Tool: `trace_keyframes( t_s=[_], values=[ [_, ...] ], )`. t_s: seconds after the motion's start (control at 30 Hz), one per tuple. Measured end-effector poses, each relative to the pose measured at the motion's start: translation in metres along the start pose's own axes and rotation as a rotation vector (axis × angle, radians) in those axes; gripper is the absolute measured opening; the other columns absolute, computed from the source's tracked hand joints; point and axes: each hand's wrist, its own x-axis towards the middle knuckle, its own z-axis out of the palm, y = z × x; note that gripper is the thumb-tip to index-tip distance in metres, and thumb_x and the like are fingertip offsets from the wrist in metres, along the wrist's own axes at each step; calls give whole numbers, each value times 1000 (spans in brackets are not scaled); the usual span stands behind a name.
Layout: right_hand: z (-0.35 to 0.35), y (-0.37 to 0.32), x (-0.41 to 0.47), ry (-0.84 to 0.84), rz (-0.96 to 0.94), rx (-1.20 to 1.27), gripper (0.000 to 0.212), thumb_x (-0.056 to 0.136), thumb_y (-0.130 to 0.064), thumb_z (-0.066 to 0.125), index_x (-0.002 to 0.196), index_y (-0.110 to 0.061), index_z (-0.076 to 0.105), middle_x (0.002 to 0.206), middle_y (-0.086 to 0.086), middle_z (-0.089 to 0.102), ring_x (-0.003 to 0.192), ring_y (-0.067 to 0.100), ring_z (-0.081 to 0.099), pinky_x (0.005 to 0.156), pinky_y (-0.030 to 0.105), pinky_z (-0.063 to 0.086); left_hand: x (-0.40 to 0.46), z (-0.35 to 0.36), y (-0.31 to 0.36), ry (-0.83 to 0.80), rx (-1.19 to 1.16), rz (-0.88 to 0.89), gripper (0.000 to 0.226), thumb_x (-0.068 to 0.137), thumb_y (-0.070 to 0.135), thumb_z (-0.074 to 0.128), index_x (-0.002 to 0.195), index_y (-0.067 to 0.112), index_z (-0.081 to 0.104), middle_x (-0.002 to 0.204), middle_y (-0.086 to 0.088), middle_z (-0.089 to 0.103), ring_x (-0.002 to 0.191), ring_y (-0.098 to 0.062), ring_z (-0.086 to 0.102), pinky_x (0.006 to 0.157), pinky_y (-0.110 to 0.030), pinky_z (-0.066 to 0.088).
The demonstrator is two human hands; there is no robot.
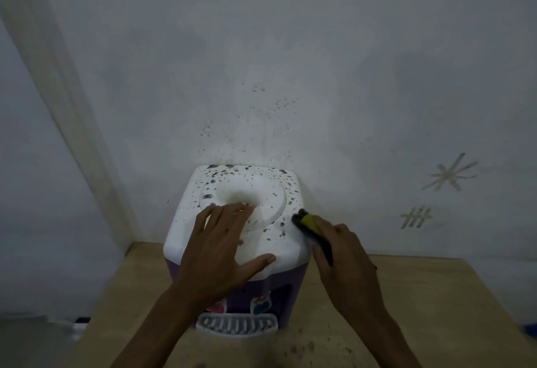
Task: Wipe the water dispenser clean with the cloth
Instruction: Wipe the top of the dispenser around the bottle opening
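Left hand (223, 239) lies flat atop dispenser (186, 239); right hand (345, 254) grips apparently yellow cloth (309, 221) at its right edge.

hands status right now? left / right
Left hand: open, fingers spread flat on the water dispenser top.
Right hand: fingers curled round the cloth, at the dispenser's right edge.

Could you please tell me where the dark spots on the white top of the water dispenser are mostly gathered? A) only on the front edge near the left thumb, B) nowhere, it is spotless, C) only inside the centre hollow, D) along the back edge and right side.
D: the water dispenser shows dark spots thick along its back edge and down the right side, near the cloth in the right hand.
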Motion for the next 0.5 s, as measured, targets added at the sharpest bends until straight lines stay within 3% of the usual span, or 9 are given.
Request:
trace_keyframes(
  t_s=[0.1, 0.2, 0.37, 0.5],
  values=[
    [14, 0, -6, 47, -94, -117, 53, 97, -14, 66, 146, -31, 55, 143, -4, 55, 111, 24, 60, 80, 38, 60, 0, 2, -2, 61, 31, 56, 82, 81, 75, 66, 134, 12, 63, 136, -2, 62, 123, -23, 57, 110, -48, 42],
    [21, -1, -14, 68, -122, -200, 71, 86, 1, 75, 149, -25, 53, 161, -8, 41, 110, 28, 63, 84, 39, 60, 1, 4, -4, 95, 41, 79, 79, 80, 74, 68, 127, 11, 67, 129, -3, 65, 116, -25, 60, 108, -44, 41],
    [17, -1, -21, 81, -173, -220, 83, 79, 4, 81, 152, -19, 49, 167, -11, 31, 103, 27, 63, 73, 36, 62, 6, 5, -9, 101, 122, 110, 82, 79, 83, 57, 121, 14, 71, 123, 0, 69, 111, -23, 65, 108, -45, 32],
    [18, 3, -18, 64, -206, -218, 88, 76, 12, 77, 154, -18, 47, 165, -9, 35, 89, 21, 54, 63, 33, 57, 5, 7, -10, 140, 123, 111, 80, 76, 82, 62, 119, 15, 72, 119, 2, 70, 110, -19, 65, 106, -45, 30]
  ],
)
